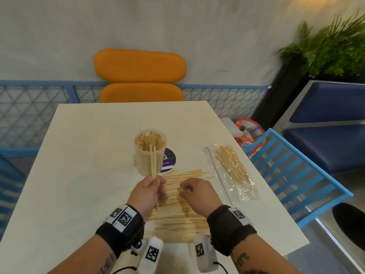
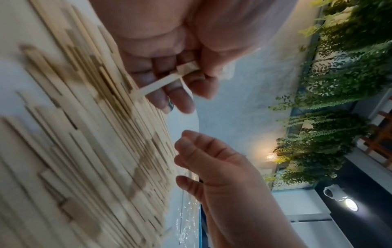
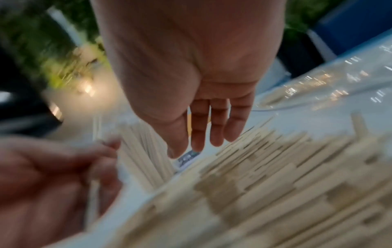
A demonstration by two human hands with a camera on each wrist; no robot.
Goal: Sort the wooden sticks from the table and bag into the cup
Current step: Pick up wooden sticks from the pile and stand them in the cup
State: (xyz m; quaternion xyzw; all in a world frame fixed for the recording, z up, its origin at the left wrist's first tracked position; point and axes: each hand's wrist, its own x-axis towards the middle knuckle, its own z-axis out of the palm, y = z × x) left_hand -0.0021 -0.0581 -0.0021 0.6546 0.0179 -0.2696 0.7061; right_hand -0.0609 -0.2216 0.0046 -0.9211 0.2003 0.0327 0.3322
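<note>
A translucent cup (image 1: 149,153) packed with wooden sticks stands mid-table. My left hand (image 1: 156,179) pinches a few held sticks (image 1: 153,162) upright just in front of the cup; in the left wrist view the fingers (image 2: 180,100) curl round their lower ends (image 2: 157,84). A wide pile of loose sticks (image 1: 177,206) lies under both hands. My right hand (image 1: 184,189) hovers over the pile with relaxed fingers (image 3: 216,132) and holds nothing. A clear bag (image 1: 233,171) with more sticks lies to the right.
A purple round sticker (image 1: 168,160) sits on the white table (image 1: 79,175) behind the cup. A blue chair (image 1: 296,184) stands against the table's right edge, with printed bags (image 1: 247,133) beyond it. An orange seat (image 1: 140,76) faces the far edge.
</note>
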